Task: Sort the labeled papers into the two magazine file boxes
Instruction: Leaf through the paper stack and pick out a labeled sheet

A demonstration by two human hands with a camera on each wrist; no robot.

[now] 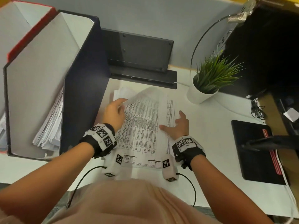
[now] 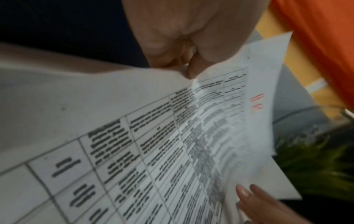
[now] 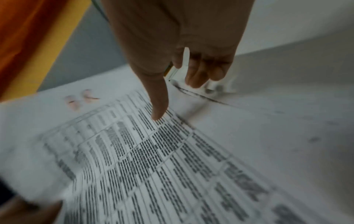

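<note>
Partway through, I'd say: the navy file box (image 1: 84, 75) is already holding a fat bundle of sheets (image 1: 50, 125), and the red one (image 1: 29, 36) behind it is showing a few paper edges at the far left. There's a pile of papers (image 1: 145, 136) lying on the desk (image 1: 210, 143) right in front of me, so plenty left to sort. I'm pinching the top sheet (image 2: 153, 136) at its far left corner with my left hand (image 1: 114, 113), peeling it up. My right hand (image 1: 179, 125) is lying spread and relaxed, gripping nothing, thumb resting on the pile to pin it down.
</note>
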